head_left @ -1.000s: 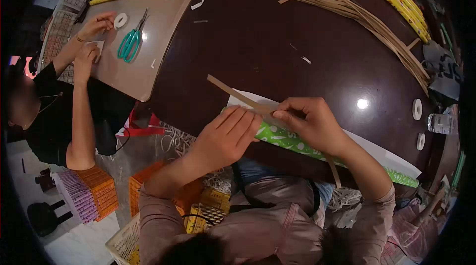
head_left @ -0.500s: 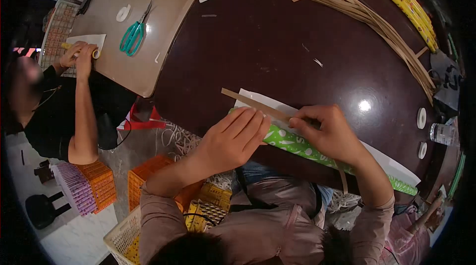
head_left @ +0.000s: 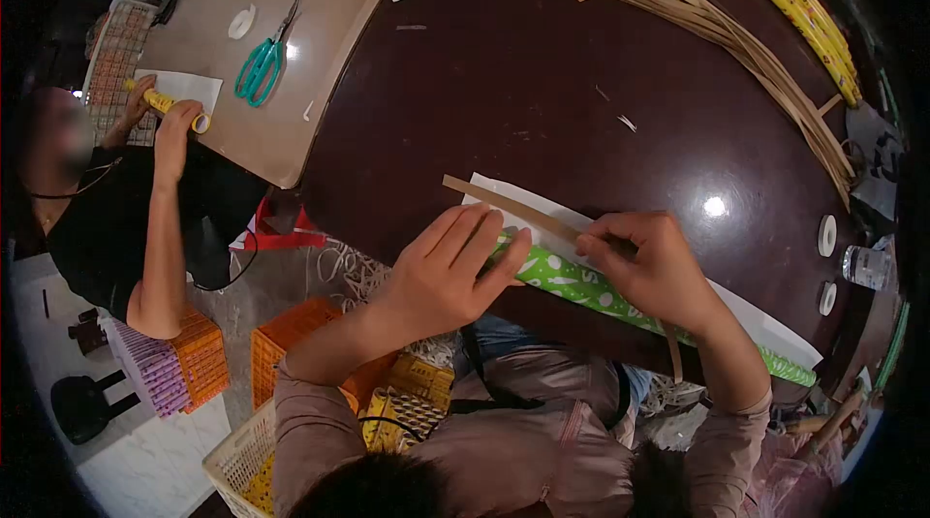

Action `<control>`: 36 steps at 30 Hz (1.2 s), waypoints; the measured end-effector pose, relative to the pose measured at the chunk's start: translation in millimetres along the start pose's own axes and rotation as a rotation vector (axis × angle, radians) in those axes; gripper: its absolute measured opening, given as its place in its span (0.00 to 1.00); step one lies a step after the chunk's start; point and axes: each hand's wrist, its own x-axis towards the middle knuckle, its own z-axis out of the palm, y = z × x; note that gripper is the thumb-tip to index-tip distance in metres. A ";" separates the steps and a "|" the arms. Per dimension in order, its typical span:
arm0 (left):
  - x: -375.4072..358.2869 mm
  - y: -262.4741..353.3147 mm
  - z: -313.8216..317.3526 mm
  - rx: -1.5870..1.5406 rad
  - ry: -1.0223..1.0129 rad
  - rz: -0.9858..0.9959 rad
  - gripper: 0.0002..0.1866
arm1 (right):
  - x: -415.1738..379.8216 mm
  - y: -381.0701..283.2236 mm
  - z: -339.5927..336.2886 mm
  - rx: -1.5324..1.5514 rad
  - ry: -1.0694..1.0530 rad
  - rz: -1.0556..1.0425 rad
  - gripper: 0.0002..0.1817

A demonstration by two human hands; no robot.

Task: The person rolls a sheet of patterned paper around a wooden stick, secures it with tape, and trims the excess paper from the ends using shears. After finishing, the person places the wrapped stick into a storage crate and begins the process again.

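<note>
Both arms (head_left: 339, 345) bent, left hand (head_left: 451, 264) spread over green roll (head_left: 562, 275), right hand (head_left: 656, 262) seemingly pinching brown strip (head_left: 523, 210)

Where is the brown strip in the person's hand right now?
In the head view, the brown strip lies slantwise just right of centre over the white paper; its left end shows above the left hand, and the right hand holds it.

s-like mark (head_left: 589, 277) on green paper (head_left: 557, 271); grey bag (head_left: 877, 169) lettering illegible

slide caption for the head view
Left hand on green patterned paper, right hand pinching a flat brown strip, dark glossy table beyond.
</note>
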 end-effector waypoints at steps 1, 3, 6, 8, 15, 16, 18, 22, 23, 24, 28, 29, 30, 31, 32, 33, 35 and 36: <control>-0.4 0.1 0.5 -0.001 -0.001 0.000 0.23 | -0.4 0.9 0.6 0.001 0.000 0.001 0.08; -1.7 0.1 1.7 0.010 -0.004 -0.005 0.23 | -1.1 2.3 1.9 0.024 0.023 -0.025 0.08; -1.2 -0.2 -0.2 0.010 -0.022 -0.003 0.24 | -0.3 -3.3 -0.9 -0.032 -0.034 0.077 0.08; -2.5 -0.2 1.6 0.007 -0.023 -0.009 0.24 | 0.3 -0.4 1.4 -0.045 -0.016 0.042 0.07; -3.7 0.3 3.9 0.006 -0.012 -0.020 0.24 | -0.4 -2.3 3.7 -0.053 0.031 0.029 0.08; -3.4 0.3 3.5 0.005 -0.012 -0.018 0.24 | -0.4 -2.4 3.5 -0.053 0.032 0.030 0.08; -2.4 0.4 1.9 0.010 -0.023 -0.011 0.24 | -0.3 -2.6 3.1 -0.045 0.015 0.052 0.09; -1.6 0.6 0.6 0.013 -0.038 -0.006 0.24 | -0.2 1.6 4.5 -0.062 0.020 0.033 0.09; -1.5 0.8 0.6 0.006 -0.038 -0.009 0.24 | -0.3 1.9 4.6 -0.050 0.022 0.036 0.09; -1.4 0.8 0.7 0.000 -0.036 -0.012 0.24 | -0.4 2.1 4.6 -0.039 0.024 0.037 0.09; -0.8 1.1 0.9 -0.019 -0.035 -0.013 0.25 | -0.9 0.4 4.4 -0.021 0.020 0.068 0.09; -0.3 1.1 0.7 -0.028 -0.037 -0.015 0.25 | -0.8 0.8 4.2 -0.027 0.021 0.052 0.09; 0.1 1.2 0.5 -0.038 -0.039 -0.018 0.25 | -0.6 1.1 4.2 -0.033 0.022 0.036 0.09; 0.4 1.6 -0.3 -0.039 -0.040 -0.017 0.25 | -0.7 1.5 3.8 -0.032 0.022 0.037 0.09; 0.6 1.7 -1.4 -0.038 -0.047 -0.017 0.25 | -0.7 1.6 3.1 -0.045 0.012 0.047 0.09; 0.8 1.6 -2.1 -0.036 -0.055 -0.017 0.25 | -0.7 1.7 2.7 -0.057 0.002 0.058 0.09; 0.5 1.3 -0.7 -0.035 -0.055 -0.016 0.25 | -0.3 2.1 3.0 -0.050 0.015 0.043 0.09; 0.6 0.8 -0.1 -0.033 -0.054 -0.016 0.25 | 0.2 2.3 3.3 -0.043 0.026 0.029 0.09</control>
